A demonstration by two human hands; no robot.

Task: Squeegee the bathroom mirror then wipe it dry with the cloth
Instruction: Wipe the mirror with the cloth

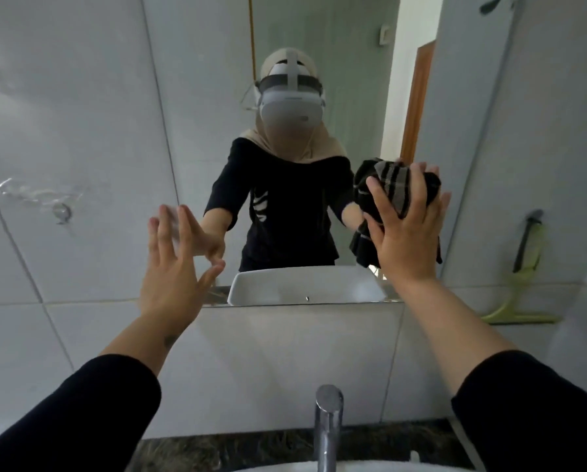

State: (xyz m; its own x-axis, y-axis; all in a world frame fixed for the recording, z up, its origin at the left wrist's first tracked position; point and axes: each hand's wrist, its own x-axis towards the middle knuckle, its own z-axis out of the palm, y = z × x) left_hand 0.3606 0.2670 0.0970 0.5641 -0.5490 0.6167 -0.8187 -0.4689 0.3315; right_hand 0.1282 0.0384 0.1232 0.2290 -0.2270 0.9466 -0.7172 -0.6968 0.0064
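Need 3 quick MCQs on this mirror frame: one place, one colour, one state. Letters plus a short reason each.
1. Where is the squeegee?
A. in the left hand
B. leaning on the wall right of the mirror
C. in the sink

2. What colour is the squeegee's frame?
A. red
B. light green
C. blue

3. What is the right hand doing?
A. pressing the striped cloth on the mirror
B. turning the tap
C. hanging empty

Answers: B, it stands against the tiles; B, pale green; A, the cloth is under the palm, while the left hand is open.
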